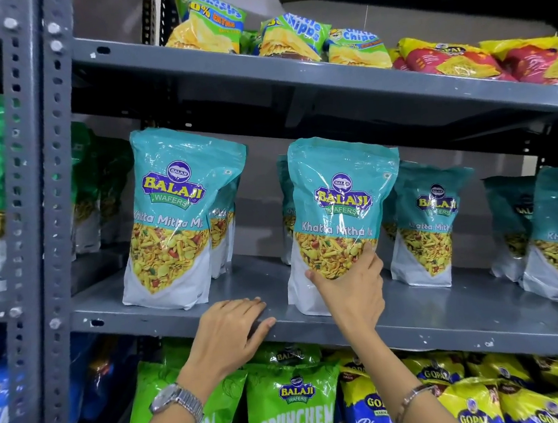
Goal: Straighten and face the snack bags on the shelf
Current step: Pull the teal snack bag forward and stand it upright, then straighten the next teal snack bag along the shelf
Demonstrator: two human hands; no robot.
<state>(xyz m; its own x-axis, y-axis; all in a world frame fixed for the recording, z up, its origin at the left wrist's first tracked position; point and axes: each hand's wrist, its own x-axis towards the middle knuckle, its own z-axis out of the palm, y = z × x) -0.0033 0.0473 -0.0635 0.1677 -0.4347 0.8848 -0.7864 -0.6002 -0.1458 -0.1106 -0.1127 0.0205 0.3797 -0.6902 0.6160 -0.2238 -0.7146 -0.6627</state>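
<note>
Shop: steel racks (pixel 290 72) of snack bags (pixel 339 211)

The grey slotted-angle metal shelf (pixel 420 320) has a dull, matt painted finish, chipped to pale specks along its front lip, and its perforated grey metal upright (pixel 56 166) carries plain metal bolt heads. The teal and white stand-up snack pouch (pixel 337 219) under the right hand (pixel 351 290) is glossy, crinkled plastic film that throws bright glare, as is the matching teal pouch (pixel 171 215) to its left and the shiny green plastic Crunchem bag (pixel 291 409) below. On the left wrist sits a polished silver metal link watch (pixel 177 401), and on the right a thin metal bracelet (pixel 411 399).
</note>
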